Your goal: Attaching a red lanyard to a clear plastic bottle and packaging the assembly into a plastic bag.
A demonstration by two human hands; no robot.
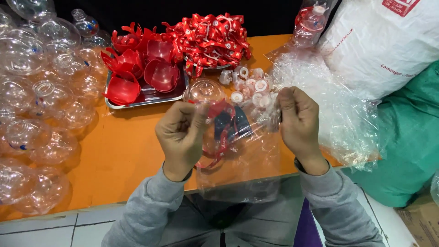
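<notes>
Red cups fill a steel tray (151,98) beside clear bottles (41,91).

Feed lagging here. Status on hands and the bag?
Left hand and right hand both pinching clear plastic bag at its top. Red strap inside. Nothing between the hands.

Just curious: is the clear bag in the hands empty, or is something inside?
Not empty: the clear bag shows a red strap and something dark through the plastic.
</notes>
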